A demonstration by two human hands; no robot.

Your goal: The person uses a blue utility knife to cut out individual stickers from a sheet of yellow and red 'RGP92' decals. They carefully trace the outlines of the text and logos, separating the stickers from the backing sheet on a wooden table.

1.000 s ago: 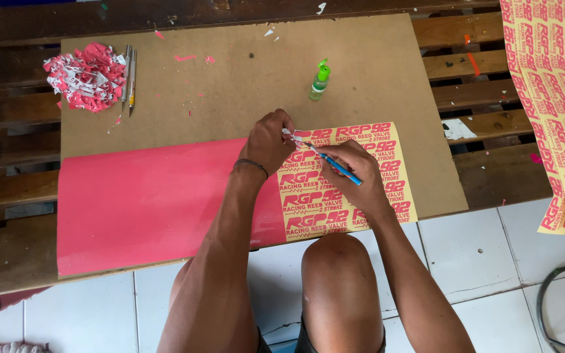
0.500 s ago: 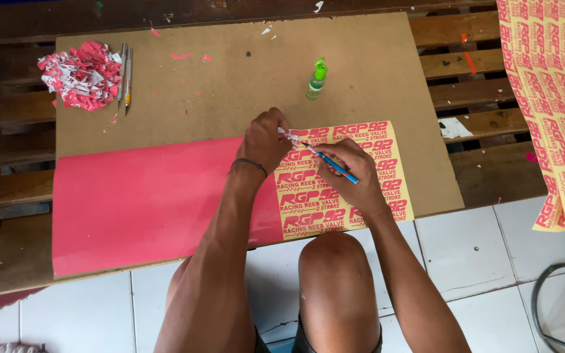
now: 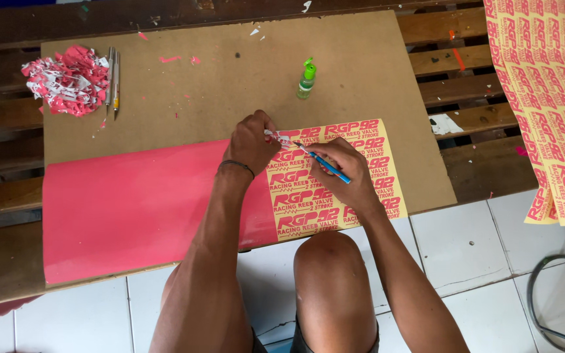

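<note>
Evidently my left hand (image 3: 251, 140) pinched the scrap (image 3: 277, 136) beside my right hand (image 3: 344, 171), which gripped the knife (image 3: 327, 167); a shallow blade angle seemed advisable over the sheet (image 3: 354, 140).

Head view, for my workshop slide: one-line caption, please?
Right hand works a blue tool on a sticker sheet; left hand pinches a strip.

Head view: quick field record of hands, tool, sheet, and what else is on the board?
left hand: pinches a peeled red strip at the sticker sheet's top edge
right hand: holds blue-handled craft knife, tip toward the strip
sticker sheet: yellow with red print, adjoining red vinyl
board: brown, bearing green bottle, red scrap pile, spare knives
</note>
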